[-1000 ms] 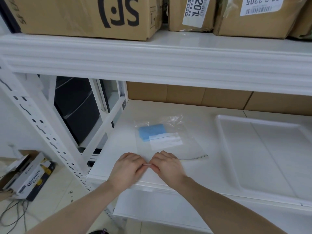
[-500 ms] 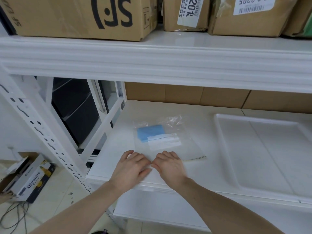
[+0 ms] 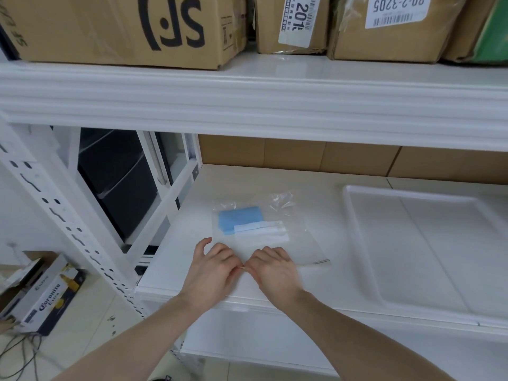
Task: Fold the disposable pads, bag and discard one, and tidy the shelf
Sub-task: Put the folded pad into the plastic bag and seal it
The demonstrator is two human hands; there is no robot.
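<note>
The left hand point(image 3: 213, 266), flat a moment ago, now pinches the bag point(image 3: 275, 243) mouth beside the right hand point(image 3: 275, 268) at the shelf point(image 3: 316, 281) front edge, sealing it.

Both hands point(image 3: 244, 268) on bagged pad point(image 3: 248, 224)
</note>
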